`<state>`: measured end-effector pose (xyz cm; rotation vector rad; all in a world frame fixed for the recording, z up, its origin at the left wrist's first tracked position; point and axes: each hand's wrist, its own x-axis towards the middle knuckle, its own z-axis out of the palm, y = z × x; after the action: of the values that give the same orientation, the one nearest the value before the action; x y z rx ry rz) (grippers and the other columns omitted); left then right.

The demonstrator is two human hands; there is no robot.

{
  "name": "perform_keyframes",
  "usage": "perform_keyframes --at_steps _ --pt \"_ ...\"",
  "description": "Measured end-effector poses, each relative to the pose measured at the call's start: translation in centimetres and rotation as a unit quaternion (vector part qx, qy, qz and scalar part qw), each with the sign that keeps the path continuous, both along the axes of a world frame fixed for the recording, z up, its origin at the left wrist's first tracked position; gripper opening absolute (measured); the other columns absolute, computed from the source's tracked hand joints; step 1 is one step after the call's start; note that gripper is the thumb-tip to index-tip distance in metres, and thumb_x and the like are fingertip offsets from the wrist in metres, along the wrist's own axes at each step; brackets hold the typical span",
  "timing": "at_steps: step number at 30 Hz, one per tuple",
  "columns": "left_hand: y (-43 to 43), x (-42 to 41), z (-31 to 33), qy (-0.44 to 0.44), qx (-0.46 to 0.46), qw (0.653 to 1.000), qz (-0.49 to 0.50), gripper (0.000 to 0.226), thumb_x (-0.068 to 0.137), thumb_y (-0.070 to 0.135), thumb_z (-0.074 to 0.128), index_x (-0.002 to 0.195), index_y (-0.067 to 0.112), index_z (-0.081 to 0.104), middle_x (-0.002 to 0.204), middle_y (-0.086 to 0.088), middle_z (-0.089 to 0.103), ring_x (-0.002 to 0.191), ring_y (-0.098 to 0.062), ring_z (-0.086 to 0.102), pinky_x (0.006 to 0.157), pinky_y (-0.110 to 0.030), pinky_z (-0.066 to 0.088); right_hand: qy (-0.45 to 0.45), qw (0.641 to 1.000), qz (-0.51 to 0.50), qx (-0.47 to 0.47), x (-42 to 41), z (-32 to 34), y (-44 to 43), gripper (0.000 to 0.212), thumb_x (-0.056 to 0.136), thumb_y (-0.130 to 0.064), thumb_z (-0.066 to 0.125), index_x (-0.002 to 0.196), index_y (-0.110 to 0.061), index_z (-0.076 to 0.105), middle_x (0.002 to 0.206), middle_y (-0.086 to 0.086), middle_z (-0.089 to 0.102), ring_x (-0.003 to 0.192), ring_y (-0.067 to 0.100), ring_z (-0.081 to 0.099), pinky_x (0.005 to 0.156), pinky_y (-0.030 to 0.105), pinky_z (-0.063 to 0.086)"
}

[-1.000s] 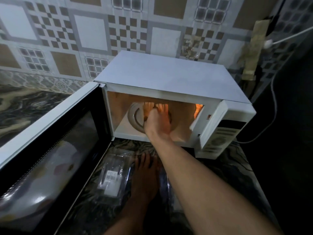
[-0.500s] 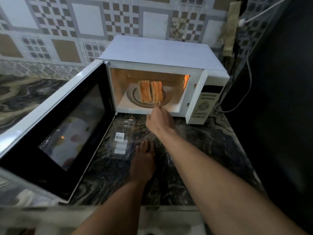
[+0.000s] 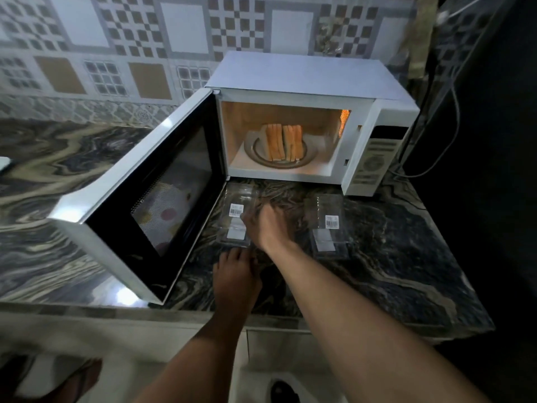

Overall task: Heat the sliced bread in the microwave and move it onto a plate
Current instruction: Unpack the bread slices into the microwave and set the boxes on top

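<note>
Marbled dark stone is forming the worktop [image 3: 392, 266] under inspection, with patterned tiles behind it. We are finding the sliced bread [image 3: 284, 142] standing on edge in two close groups on the turntable [image 3: 255, 154] inside the microwave [image 3: 305, 91], whose cavity is glowing orange and whose door [image 3: 151, 196] is hanging wide open to the left. No plate is showing anywhere on the counter.

We are noting that the right hand [image 3: 268, 225], which was reaching into the cavity a second ago, is now pulled back onto the worktop in front of the oven, fingers loosely spread and carrying nothing; it is lying just beside a clear plastic container [image 3: 236, 219] with a barcode label, possibly touching its edge, though motion blur is preventing certainty. The left hand [image 3: 236, 279] is resting flat on the stone nearer the counter edge, empty and apart from the right. A second clear container [image 3: 328, 225] is sitting to the right.

We are judging that loading is complete, so closing the door and starting the heating is the outstanding step.
</note>
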<state>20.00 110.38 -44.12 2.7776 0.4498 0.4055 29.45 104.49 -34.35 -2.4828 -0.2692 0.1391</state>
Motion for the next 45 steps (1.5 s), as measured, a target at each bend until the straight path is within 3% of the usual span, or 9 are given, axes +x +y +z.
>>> perform_keyframes --at_steps 4,7,11,17,26,33,36,40,45 --pt "1.9 0.3 1.1 -0.026 -0.152 0.982 0.108 0.019 0.091 0.017 0.053 0.107 0.008 0.057 0.107 -0.016 0.063 0.099 -0.036 0.058 0.083 -0.044 0.047 0.027 1.000 0.001 -0.004 -0.3 -0.9 0.8 0.039 0.094 -0.036 0.062 0.123 -0.010 0.060 0.119 0.016 0.066 0.111 0.036 0.062 0.087 0.036 0.051" --pt "2.0 1.3 2.5 -0.088 -0.249 0.948 0.177 0.019 0.098 0.017 0.050 0.111 0.005 0.048 0.111 -0.024 0.062 0.102 -0.042 0.060 0.084 -0.045 0.048 0.028 1.000 0.007 -0.006 -0.5 -1.7 1.0 0.034 0.090 -0.027 0.064 0.118 -0.008 0.062 0.115 0.017 0.068 0.108 0.035 0.064 0.084 0.034 0.051" --pt "2.7 2.9 3.9 -0.046 -0.322 0.913 0.244 0.039 0.100 0.032 0.047 0.128 0.005 0.047 0.117 -0.028 0.064 0.107 -0.044 0.062 0.089 -0.045 0.049 0.037 0.999 0.009 0.001 -0.6 -2.9 1.1 0.038 0.083 -0.025 0.070 0.119 -0.014 0.064 0.109 0.013 0.072 0.103 0.032 0.068 0.080 0.032 0.054" --pt "4.2 4.4 4.2 0.022 -0.336 0.906 0.256 0.032 0.088 0.029 0.059 0.113 0.012 0.071 0.111 -0.022 0.070 0.106 -0.040 0.065 0.088 -0.039 0.051 0.061 0.998 0.009 0.010 0.4 -3.6 0.3 0.031 0.086 -0.015 0.064 0.116 -0.011 0.067 0.117 0.017 0.069 0.110 0.035 0.064 0.086 0.033 0.051" --pt "4.9 5.0 4.5 0.046 -0.362 0.892 0.267 0.035 0.085 0.029 0.065 0.112 0.007 0.073 0.114 -0.023 0.069 0.109 -0.041 0.064 0.091 -0.036 0.051 0.149 0.978 -0.085 0.119 0.2 -4.7 -0.4 0.029 0.081 -0.016 0.074 0.107 -0.022 0.063 0.107 0.004 0.072 0.101 0.024 0.067 0.075 0.018 0.041" --pt "4.9 5.0 4.5 0.055 -0.346 0.895 0.277 0.037 0.080 0.030 0.072 0.110 0.007 0.075 0.111 -0.021 0.072 0.108 -0.039 0.066 0.091 -0.038 0.054 0.179 0.966 -0.136 0.125 0.7 -5.9 0.3 0.025 0.073 -0.021 0.073 0.094 -0.024 0.058 0.090 0.002 0.073 0.081 0.025 0.072 0.076 0.034 0.060" --pt "4.8 4.9 4.6 0.050 -0.336 0.899 0.278 0.034 0.083 0.029 0.072 0.107 0.006 0.075 0.111 -0.022 0.071 0.109 -0.040 0.065 0.091 -0.038 0.053 0.200 0.958 -0.160 0.129 1.0 -6.8 0.7 0.028 0.067 -0.023 0.073 0.093 -0.018 0.062 0.086 0.003 0.071 0.078 0.025 0.071 0.074 0.035 0.061" --pt "4.9 4.8 4.7 0.059 -0.328 0.904 0.268 0.036 0.084 0.032 0.073 0.110 0.008 0.075 0.114 -0.021 0.071 0.111 -0.039 0.064 0.091 -0.037 0.052 0.233 0.941 -0.200 0.143 3.2 -11.2 1.2 0.036 0.049 -0.026 0.071 0.081 -0.009 0.073 0.078 0.006 0.075 0.070 0.027 0.074 0.063 0.047 0.062" --pt "4.9 4.3 4.9 0.053 -0.329 0.909 0.250 0.026 0.082 0.025 0.074 0.104 0.010 0.077 0.106 -0.020 0.073 0.105 -0.038 0.066 0.084 -0.033 0.051 0.236 0.944 -0.193 0.121 4.0 -12.9 1.2 0.027 0.048 -0.022 0.074 0.070 -0.007 0.073 0.070 0.007 0.074 0.065 0.028 0.074 0.060 0.047 0.062"
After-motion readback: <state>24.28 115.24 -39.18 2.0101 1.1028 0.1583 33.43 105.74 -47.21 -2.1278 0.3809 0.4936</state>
